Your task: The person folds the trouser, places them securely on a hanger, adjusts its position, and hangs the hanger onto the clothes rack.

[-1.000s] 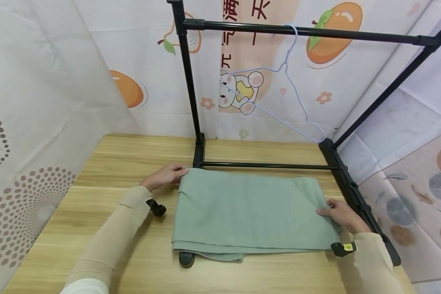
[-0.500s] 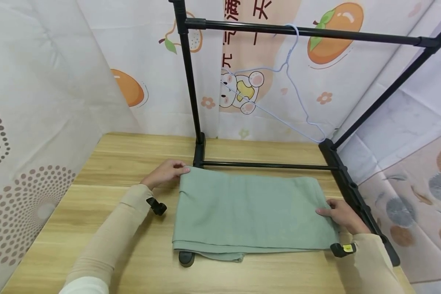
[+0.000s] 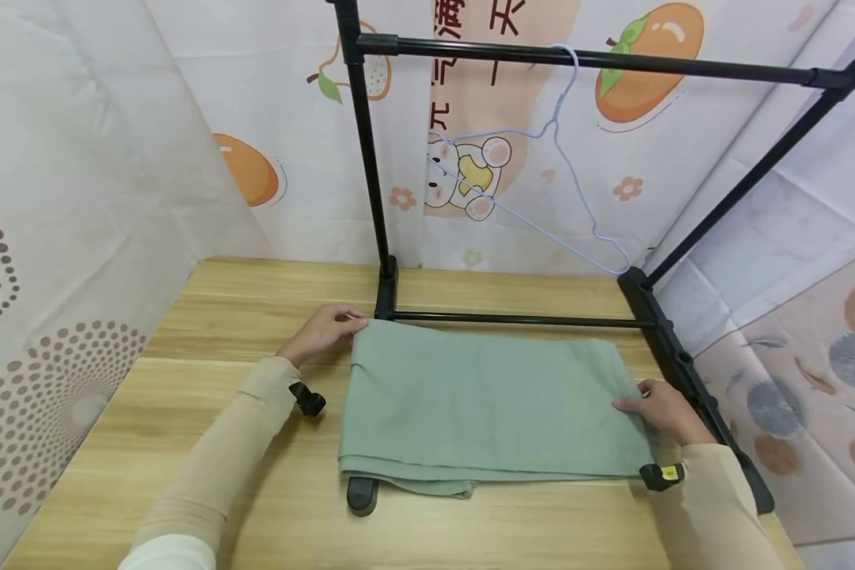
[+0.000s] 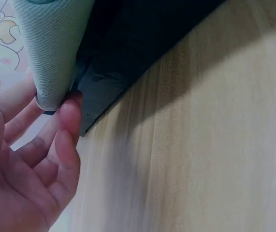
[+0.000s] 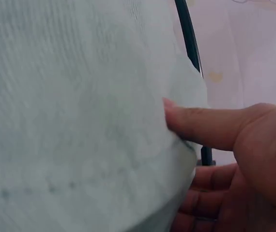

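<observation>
A folded sage-green cloth (image 3: 484, 404) lies flat in several layers across the base of a black rack, its long side running left to right. My left hand (image 3: 325, 331) pinches its far left corner; the left wrist view shows thumb and fingertips on the folded edge (image 4: 55, 63). At the right end my right hand (image 3: 673, 412) grips the side, thumb on top. In the right wrist view the fingers (image 5: 201, 203) lie behind the cloth (image 5: 89, 106). What kind of garment it is cannot be told.
The black rack's top bar (image 3: 584, 59) carries a pale blue wire hanger (image 3: 556, 127). Its low crossbar (image 3: 520, 318) runs just behind the cloth, and a rounded foot (image 3: 362, 497) sticks out in front. Wooden tabletop (image 3: 207, 348) lies to the left; printed curtains (image 3: 292, 237) stand behind.
The cloth's left end and near edge have shifted slightly away from me, together with my left hand. More of the rack's foot now shows in front. My right hand keeps its grip.
</observation>
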Demonstrator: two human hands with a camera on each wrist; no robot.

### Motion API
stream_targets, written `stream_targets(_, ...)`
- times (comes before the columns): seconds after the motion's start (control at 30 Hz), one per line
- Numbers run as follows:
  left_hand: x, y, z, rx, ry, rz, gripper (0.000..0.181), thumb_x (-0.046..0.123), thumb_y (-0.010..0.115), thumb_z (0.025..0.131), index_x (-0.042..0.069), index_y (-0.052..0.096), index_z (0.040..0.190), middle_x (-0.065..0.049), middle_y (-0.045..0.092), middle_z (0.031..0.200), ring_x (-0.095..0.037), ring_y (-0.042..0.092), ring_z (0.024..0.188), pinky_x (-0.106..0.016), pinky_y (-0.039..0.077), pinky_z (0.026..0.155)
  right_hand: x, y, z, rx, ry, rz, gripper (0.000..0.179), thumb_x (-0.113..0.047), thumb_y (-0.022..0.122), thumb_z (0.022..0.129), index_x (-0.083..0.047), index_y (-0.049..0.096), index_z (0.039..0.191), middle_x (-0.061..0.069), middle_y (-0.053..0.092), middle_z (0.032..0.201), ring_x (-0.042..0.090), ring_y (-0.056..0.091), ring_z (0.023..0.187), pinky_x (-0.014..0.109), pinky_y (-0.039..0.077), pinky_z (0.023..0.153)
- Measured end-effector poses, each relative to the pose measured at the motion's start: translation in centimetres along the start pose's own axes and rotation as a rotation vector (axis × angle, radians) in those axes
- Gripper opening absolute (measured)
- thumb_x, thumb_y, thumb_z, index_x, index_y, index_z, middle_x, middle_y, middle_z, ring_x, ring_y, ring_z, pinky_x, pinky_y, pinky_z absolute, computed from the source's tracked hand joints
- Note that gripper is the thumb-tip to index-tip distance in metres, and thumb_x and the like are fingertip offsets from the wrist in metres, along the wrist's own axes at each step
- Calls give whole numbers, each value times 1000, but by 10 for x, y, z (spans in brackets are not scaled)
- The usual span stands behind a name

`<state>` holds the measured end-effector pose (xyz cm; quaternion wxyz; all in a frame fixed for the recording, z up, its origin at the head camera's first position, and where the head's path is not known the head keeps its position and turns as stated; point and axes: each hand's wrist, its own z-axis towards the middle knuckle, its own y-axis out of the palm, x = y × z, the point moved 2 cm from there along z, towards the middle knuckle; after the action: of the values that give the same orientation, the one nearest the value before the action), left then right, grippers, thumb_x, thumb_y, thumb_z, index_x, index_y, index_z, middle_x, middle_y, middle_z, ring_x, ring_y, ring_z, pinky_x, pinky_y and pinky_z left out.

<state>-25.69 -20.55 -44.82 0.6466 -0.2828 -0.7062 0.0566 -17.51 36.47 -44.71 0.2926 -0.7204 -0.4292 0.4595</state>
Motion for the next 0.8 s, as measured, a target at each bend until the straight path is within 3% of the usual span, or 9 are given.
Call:
stream_targets(0.17, 5, 0, 1, 39, 1, 2, 31, 22, 62, 97, -2, 66, 115, -20, 67, 110, -19, 62, 87, -44, 55, 85, -15, -6, -7, 72, 26, -37, 85, -41, 71, 85, 21, 36, 131, 42, 50, 119, 47, 57, 99, 50, 51, 74)
stream_targets(0.23, 0, 0, 3, 58, -1, 1, 32, 25, 64, 95, -1, 66, 113, -17, 68, 106, -18, 63, 85, -38, 56, 81, -24, -7, -9, 124, 7, -48, 83, -36, 72, 86, 21, 33, 133, 44, 48, 121, 49, 56, 101, 52, 50, 75)
stream_targets(0.47, -4, 1, 4, 93, -30, -5, 28, 27, 67, 93, 2, 67, 104, -7, 65, 94, -20, 62, 81, -30, 55, 73, -61, 0, -10, 233, -169, -74, 59, -28, 67, 90, 16, 50, 125, 39, 56, 117, 49, 58, 102, 55, 50, 77)
stream_targets(0.8, -7, 1, 6, 38, -65, -27, 30, 26, 64, 95, -1, 66, 109, -6, 64, 92, -16, 61, 76, -31, 56, 74, -135, 16, -14, 268, -350, -83, 40, -25, 65, 93, 8, 62, 115, 29, 65, 111, 43, 61, 102, 55, 49, 84)
